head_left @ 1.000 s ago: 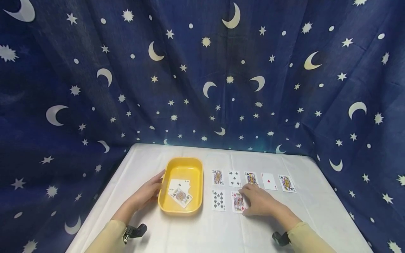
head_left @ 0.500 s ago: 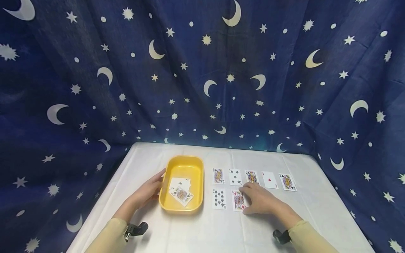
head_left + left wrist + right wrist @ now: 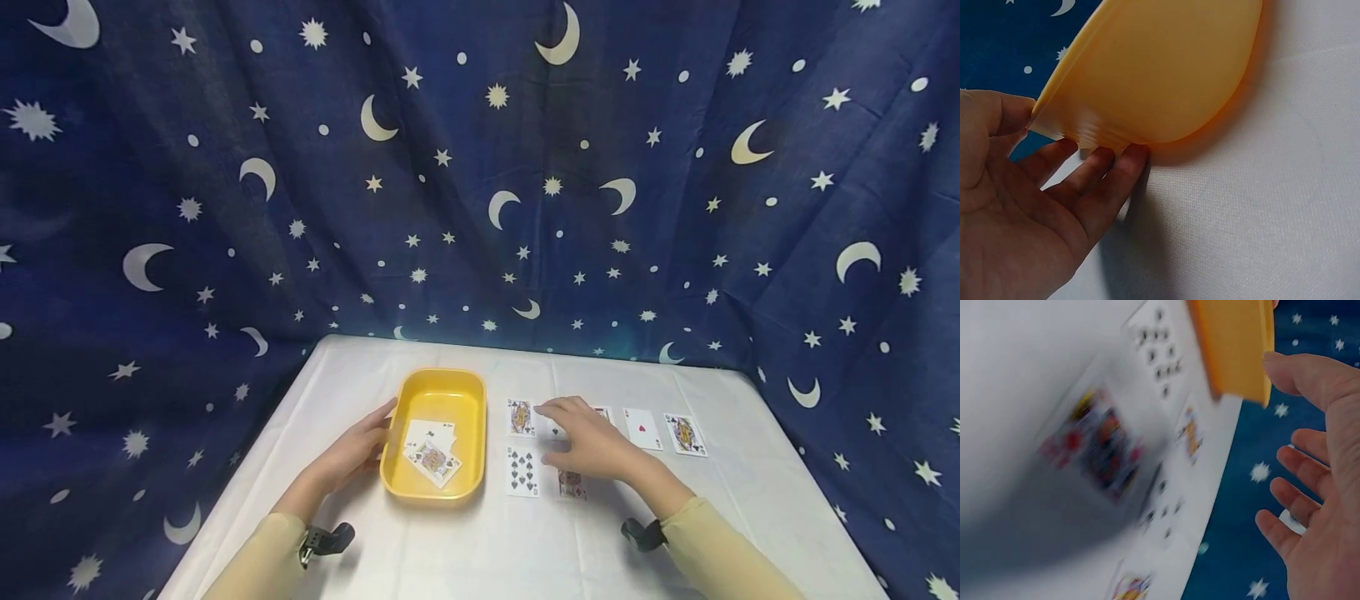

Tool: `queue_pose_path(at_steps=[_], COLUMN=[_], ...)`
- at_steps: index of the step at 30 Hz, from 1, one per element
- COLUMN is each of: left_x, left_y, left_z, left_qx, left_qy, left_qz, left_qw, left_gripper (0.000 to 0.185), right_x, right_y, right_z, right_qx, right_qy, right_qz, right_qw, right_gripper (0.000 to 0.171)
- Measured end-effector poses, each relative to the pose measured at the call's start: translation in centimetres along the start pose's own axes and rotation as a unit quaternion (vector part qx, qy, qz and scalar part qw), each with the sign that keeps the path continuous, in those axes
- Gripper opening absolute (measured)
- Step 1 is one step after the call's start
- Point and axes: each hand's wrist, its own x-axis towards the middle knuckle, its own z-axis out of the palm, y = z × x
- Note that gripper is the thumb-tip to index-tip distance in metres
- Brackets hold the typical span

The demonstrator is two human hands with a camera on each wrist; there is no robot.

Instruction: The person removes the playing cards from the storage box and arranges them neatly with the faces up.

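I hold my right grip [image 3: 592, 437] spread apart above the playing cards [image 3: 573, 486], my left grip [image 3: 360, 448] clamped on the yellow tray [image 3: 433, 496]

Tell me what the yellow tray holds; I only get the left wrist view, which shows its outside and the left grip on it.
Observer: The head view looks into the yellow tray: at least two overlapping playing cards lie inside, with a face card on top.
Operator: Now place the right grip for me; it's out of my picture.
Observer: In the head view, the right grip is over the face-up cards laid out to the right of the yellow tray, hiding parts of some of them.
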Motion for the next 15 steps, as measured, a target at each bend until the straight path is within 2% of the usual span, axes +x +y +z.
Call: queue_pose_path(at_steps=[7, 15], left_x=[0.0, 0.1], left_y=[-0.1, -0.1], left_z=[-0.2, -0.2], left_qx=[0.003, -0.001], left_qy=[0.006, 0.005], left_qz=[-0.006, -0.008], left_qw=[1.0000, 1.0000], left_gripper=[0.068, 0.068], right_x=[4.0, 7.5], right_y=[-4.1, -7.8], right_z=[-0.2, 1.1], right_qx=[0.006, -0.019], right_qy=[-0.033, -0.078], right_qz=[-0.039, -0.103], right_qw=[0.999, 0.991], right_gripper=[0.076, 0.085])
